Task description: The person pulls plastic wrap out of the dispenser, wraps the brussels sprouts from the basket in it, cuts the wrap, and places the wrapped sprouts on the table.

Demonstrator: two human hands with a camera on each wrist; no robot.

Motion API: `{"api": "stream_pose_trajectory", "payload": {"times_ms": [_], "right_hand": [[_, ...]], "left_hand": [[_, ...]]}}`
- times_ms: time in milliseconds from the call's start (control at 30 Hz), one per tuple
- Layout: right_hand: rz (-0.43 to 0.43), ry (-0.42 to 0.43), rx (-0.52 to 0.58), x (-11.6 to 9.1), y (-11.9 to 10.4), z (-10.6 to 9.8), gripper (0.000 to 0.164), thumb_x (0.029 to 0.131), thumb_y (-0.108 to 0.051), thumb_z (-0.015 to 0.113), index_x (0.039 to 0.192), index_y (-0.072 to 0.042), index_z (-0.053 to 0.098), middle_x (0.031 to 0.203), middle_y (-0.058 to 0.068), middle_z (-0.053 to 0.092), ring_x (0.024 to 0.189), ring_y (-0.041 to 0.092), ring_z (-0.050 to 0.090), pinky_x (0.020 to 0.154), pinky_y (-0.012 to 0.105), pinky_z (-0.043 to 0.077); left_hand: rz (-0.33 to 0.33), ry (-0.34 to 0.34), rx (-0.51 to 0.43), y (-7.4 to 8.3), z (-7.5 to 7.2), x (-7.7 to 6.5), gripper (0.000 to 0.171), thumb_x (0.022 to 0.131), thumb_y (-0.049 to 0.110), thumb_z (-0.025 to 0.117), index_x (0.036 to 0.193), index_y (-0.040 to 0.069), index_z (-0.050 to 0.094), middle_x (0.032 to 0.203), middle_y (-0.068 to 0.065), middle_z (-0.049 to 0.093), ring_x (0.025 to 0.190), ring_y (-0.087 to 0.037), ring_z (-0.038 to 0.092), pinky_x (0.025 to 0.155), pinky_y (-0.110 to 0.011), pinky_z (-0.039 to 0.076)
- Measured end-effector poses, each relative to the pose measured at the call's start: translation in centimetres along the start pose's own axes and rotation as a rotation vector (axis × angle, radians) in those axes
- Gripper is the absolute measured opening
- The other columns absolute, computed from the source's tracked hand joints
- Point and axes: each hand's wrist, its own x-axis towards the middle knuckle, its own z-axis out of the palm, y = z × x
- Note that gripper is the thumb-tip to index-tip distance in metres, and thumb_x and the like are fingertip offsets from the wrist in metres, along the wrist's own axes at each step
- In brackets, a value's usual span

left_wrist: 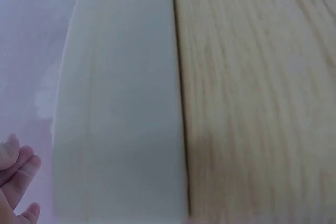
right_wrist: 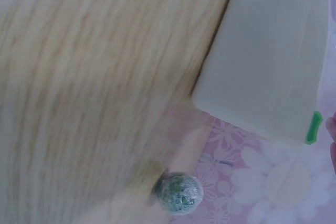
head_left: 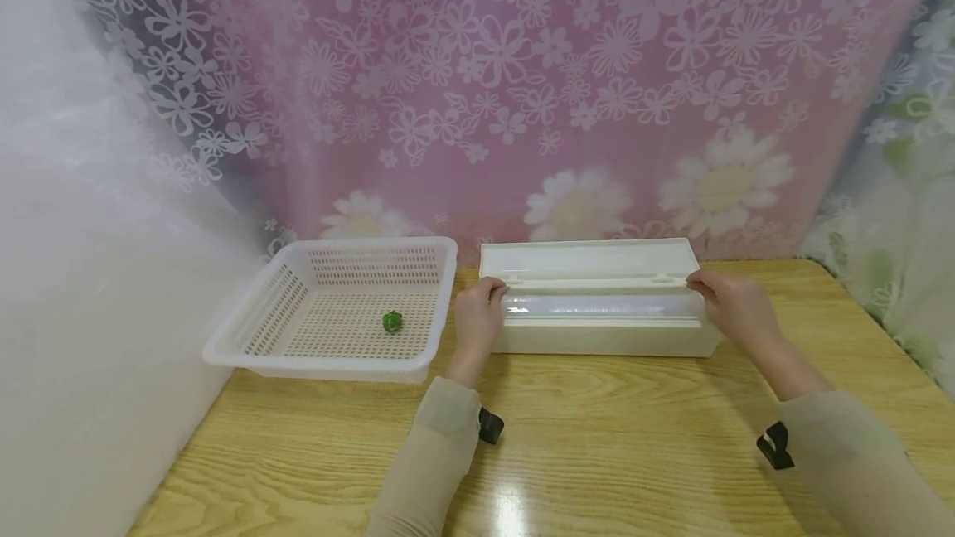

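A flowered pink curtain [head_left: 507, 106] hangs behind the wood-grain worktop [head_left: 597, 446]. Near the far edge sits a white box [head_left: 604, 341], its lid [head_left: 597, 258] open, with a roll of clear film [head_left: 597, 307] inside. The left hand [head_left: 477, 317] and right hand [head_left: 739, 309], 1 at each end, pinch what appears to be the film's edge. Drawing film out seems in hand; an even, level pull would suit next. At the far left corner, 1 basket [head_left: 328, 365] holds 1 green item [head_left: 391, 321]; 1 wrapped ball [right_wrist: 180, 193] lies past the box's right end, by the far edge.
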Motion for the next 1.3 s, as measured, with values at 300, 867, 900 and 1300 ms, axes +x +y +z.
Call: {"api": "stream_pose_trajectory", "payload": {"times_ms": [300, 867, 900, 1300], "right_hand": [[0.027, 0.042, 0.014, 0.9, -0.3, -1.1, 0.014, 0.071, 0.012, 0.064, 0.083, 0.006, 0.062, 0.073, 0.019, 0.063, 0.057, 0.031, 0.058, 0.05, 0.043, 0.046], [-0.015, 0.194, -0.004, 3.0, -1.0, -3.4, 0.013, 0.069, 0.011, 0.068, 0.079, 0.006, 0.063, 0.069, 0.019, 0.062, 0.051, 0.03, 0.057, 0.046, 0.042, 0.044], [-0.022, 0.206, -0.006, 3.1, -1.0, -3.6, 0.012, 0.069, 0.011, 0.067, 0.079, 0.005, 0.063, 0.069, 0.019, 0.062, 0.05, 0.029, 0.056, 0.045, 0.042, 0.044], [-0.019, 0.258, 0.024, 4.0, -2.1, -5.9, 0.015, 0.071, 0.016, 0.06, 0.08, 0.005, 0.064, 0.07, 0.018, 0.062, 0.055, 0.03, 0.057, 0.052, 0.029, 0.038]], "left_hand": [[0.047, 0.063, -0.04, 0.8, -1.0, 0.8, 0.007, 0.077, 0.007, 0.067, 0.077, -0.001, 0.066, 0.07, -0.009, 0.065, 0.051, -0.014, 0.056, 0.047, -0.019, 0.044], [0.096, 0.12, -0.124, 3.0, -3.6, 2.4, 0.01, 0.077, 0.007, 0.066, 0.077, -0.003, 0.066, 0.071, -0.011, 0.065, 0.052, -0.016, 0.058, 0.053, -0.019, 0.048], [0.105, 0.127, -0.129, 3.1, -3.8, 2.5, 0.01, 0.077, 0.007, 0.066, 0.077, -0.003, 0.065, 0.071, -0.011, 0.065, 0.052, -0.016, 0.058, 0.053, -0.019, 0.048], [0.181, 0.259, -0.18, 4.5, -5.5, 3.4, 0.011, 0.075, 0.009, 0.068, 0.074, -0.002, 0.067, 0.071, -0.011, 0.066, 0.067, -0.019, 0.064, 0.061, -0.023, 0.05]]}}
